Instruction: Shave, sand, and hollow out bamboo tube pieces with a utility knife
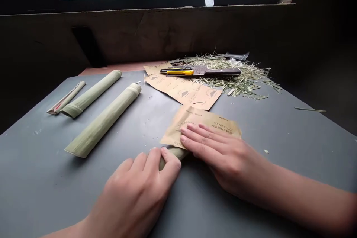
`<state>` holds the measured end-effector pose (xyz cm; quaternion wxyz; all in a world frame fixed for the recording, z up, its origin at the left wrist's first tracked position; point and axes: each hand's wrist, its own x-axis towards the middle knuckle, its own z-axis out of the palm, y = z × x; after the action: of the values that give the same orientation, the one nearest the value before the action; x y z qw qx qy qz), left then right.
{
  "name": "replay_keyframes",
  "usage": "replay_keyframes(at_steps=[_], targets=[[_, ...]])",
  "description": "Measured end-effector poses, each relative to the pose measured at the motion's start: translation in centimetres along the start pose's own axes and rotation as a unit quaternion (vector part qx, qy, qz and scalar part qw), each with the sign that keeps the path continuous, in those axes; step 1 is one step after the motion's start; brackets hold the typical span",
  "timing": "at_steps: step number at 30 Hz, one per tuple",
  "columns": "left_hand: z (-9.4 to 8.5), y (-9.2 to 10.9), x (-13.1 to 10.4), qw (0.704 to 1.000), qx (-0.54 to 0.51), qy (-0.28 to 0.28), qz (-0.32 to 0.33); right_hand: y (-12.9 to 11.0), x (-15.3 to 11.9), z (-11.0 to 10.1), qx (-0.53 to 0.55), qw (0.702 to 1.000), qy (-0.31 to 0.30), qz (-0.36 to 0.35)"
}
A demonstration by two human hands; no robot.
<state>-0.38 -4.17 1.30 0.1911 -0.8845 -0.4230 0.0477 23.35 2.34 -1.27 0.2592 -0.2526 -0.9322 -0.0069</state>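
My left hand (139, 182) is closed around a pale green bamboo piece (178, 152), most of it hidden by my hands and the paper. A tan sheet of sandpaper (206, 121), printed "waterproof abrasive pape…", lies over the bamboo's far part. My right hand (220, 152) presses that sheet down with its fingers stretched across the printed back; its thumb is out of sight. Two bamboo tubes (104, 121) (93, 93) and a thinner split bamboo piece (68, 97) rest on the grey tabletop (111, 171) to the left.
More sandpaper (192, 91) lies beyond my hands. On it sit a yellow utility knife (180, 71) and a dark-handled cleaver (220, 71). Behind is a heap of bamboo shavings (248, 78). One loose sliver (309, 109) lies at right. A window (167, 0) stands above the back wall.
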Motion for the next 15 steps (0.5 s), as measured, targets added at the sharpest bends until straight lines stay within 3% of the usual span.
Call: replay_keyframes(at_steps=[5,8,12,15], targets=[[-0.14,0.15,0.06,1.000,-0.017,-0.013,-0.015,-0.16,0.00,-0.21,-0.028,0.999,0.011,0.019],[-0.01,0.05,0.06,0.999,-0.030,-0.018,-0.013,-0.42,0.04,-0.28,-0.007,1.000,-0.007,-0.026],[0.38,-0.20,0.01,0.994,-0.094,-0.036,-0.046,-0.36,0.01,-0.20,-0.044,0.999,0.009,0.017],[0.49,-0.23,0.05,0.989,-0.125,-0.045,-0.066,-0.29,-0.01,-0.12,-0.033,0.999,-0.002,-0.019]])
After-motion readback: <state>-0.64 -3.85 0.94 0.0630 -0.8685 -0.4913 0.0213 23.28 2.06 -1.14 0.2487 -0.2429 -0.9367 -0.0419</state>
